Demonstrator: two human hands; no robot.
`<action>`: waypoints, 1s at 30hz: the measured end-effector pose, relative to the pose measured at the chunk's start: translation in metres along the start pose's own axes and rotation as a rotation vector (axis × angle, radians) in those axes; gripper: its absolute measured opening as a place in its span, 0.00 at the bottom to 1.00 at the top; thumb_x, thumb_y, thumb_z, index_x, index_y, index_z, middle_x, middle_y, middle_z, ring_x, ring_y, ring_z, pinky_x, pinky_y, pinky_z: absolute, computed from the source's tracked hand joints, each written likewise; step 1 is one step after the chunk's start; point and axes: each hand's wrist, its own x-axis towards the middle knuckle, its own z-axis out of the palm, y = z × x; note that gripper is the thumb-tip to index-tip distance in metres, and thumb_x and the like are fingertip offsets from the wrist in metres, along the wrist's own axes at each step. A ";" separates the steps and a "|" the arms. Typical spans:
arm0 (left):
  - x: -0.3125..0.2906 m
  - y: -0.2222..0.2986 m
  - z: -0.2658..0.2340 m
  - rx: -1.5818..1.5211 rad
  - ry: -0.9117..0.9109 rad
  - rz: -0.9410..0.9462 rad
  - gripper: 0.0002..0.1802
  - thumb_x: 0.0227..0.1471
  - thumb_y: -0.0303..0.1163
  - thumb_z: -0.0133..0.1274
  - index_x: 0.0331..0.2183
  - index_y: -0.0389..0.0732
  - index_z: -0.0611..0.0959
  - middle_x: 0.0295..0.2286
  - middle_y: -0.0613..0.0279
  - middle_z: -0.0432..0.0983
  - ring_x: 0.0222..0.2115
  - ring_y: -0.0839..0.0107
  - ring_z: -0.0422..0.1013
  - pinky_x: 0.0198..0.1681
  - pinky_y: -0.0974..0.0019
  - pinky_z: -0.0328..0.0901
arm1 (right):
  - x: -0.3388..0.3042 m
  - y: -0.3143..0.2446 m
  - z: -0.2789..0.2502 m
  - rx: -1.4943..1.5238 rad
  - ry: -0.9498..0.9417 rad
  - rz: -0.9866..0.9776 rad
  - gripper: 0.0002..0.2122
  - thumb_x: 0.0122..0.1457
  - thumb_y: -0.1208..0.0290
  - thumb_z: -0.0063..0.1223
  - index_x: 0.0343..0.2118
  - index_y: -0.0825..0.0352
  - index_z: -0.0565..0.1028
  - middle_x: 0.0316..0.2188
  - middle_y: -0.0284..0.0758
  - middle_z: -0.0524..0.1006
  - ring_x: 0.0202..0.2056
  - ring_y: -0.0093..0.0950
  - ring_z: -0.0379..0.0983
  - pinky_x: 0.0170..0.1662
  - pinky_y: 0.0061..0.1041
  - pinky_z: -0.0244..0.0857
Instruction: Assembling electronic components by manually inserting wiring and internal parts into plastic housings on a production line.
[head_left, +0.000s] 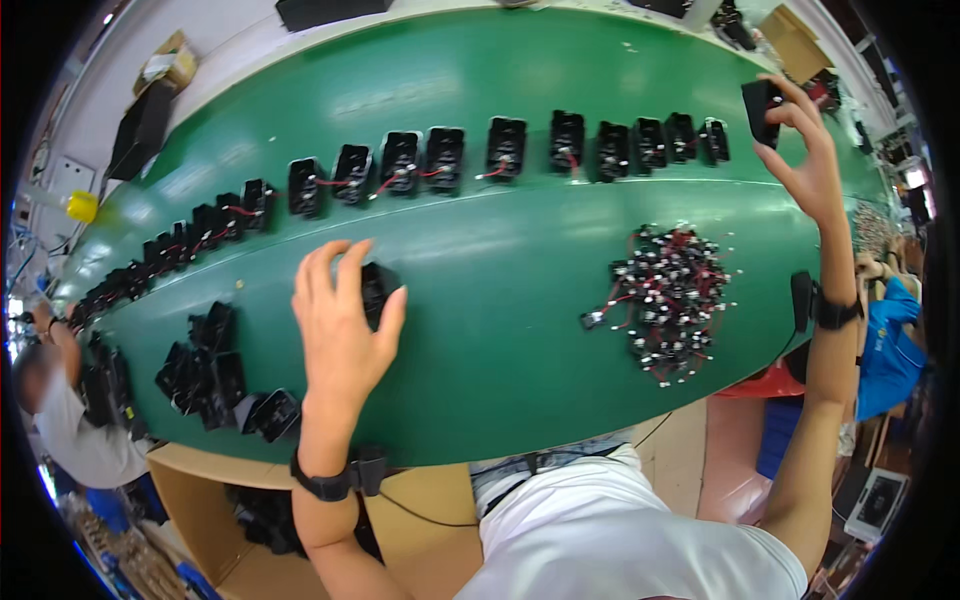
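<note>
My right hand (808,155) is raised over the far right of the table, its thumb and fingers closed on a small black plastic housing (760,108). My left hand (340,325) is at the left middle of the table, fingers apart. Another black housing (377,288) lies between its thumb and index finger, partly hidden; whether they touch it I cannot tell. Nearer my right side lies a heap of small parts with red and black wires and white connectors (680,300).
A long curved row of black housings (400,165), several with red wires, crosses the green table (500,380). A loose pile of housings (210,370) lies at left. Below the edge is a cardboard box (190,500). Other people sit at far left (85,430) and right (890,340).
</note>
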 end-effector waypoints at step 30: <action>-0.014 0.026 0.027 -0.252 -0.277 0.109 0.31 0.41 0.42 0.66 0.46 0.41 0.74 0.37 0.55 0.75 0.33 0.56 0.74 0.35 0.60 0.70 | -0.034 -0.177 0.062 0.115 -0.561 -0.409 0.07 0.48 0.75 0.54 0.31 0.66 0.74 0.34 0.35 0.74 0.38 0.32 0.71 0.47 0.31 0.63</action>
